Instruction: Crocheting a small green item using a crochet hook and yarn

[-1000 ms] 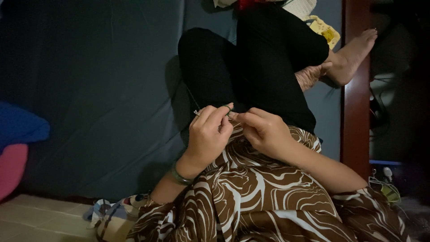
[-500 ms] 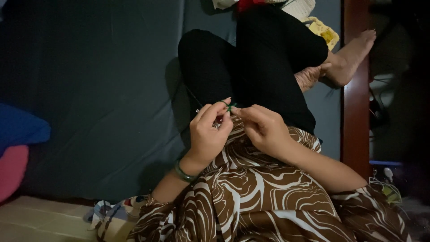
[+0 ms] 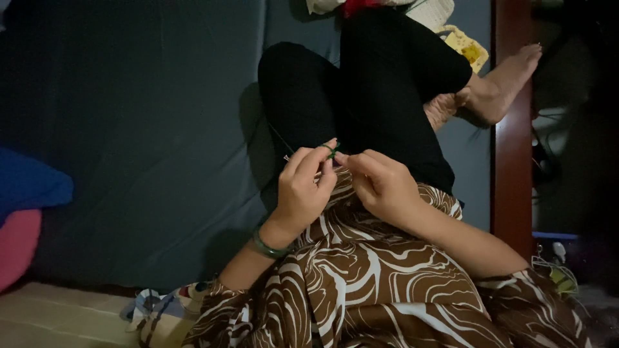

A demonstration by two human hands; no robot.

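A small green piece (image 3: 333,151) is pinched between the fingertips of the left hand (image 3: 304,188) and the right hand (image 3: 380,183), which are brought together above the lap so that the work sits close under the eyes. A thin needle-like tip (image 3: 287,156) juts out beside the left fingers; what it is cannot be told. The wrists are steadied against the brown patterned cloth (image 3: 361,283). A green bangle (image 3: 271,248) is worn on the left wrist. A dark mattress (image 3: 148,142) lies beneath.
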